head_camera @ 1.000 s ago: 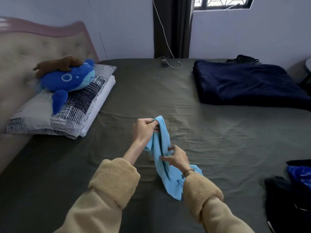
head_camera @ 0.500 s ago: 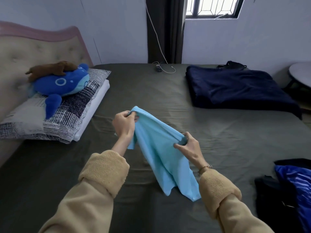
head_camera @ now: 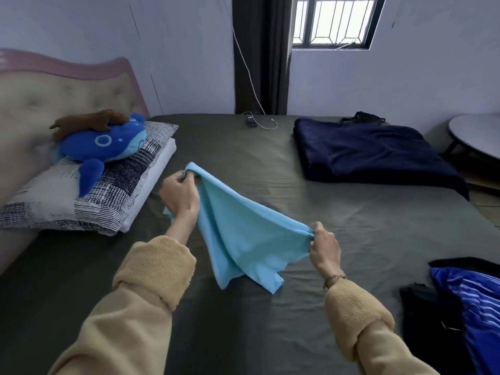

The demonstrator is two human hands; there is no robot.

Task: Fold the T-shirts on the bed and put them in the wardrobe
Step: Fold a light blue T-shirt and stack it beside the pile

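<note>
The step in hand looks like the spreading-out that comes before any fold: a light blue T-shirt [head_camera: 243, 234] hangs in the air over the middle of the bed [head_camera: 351, 226], stretched between both hands. The left hand [head_camera: 180, 198] has its fingers curled round one bunched corner, up at about 10 o'clock from the cloth's middle. The right hand [head_camera: 323, 249] pinches another gathered bit of the edge, down at about 4 o'clock. Neither hand is free or slack; both hold the shirt.

The held edge runs taut from the left hand to the right hand, so the garment's long axis lies on a slant from 10 o'clock to 4 o'clock, higher and farther at the left end. Below that edge the cloth drapes down to loose points toward 6 o'clock, just above or brushing the sheet; I cannot tell which. Which end is collar and which is hem I cannot tell either.

The next move, as I judge it, calls for laying the shirt flat on the bare grey sheet in front, smoothing it, and only then folding. More garments, a striped blue garment [head_camera: 473, 307] among them, wait at 4 o'clock on the bed's near edge. The wardrobe is not in view.
</note>
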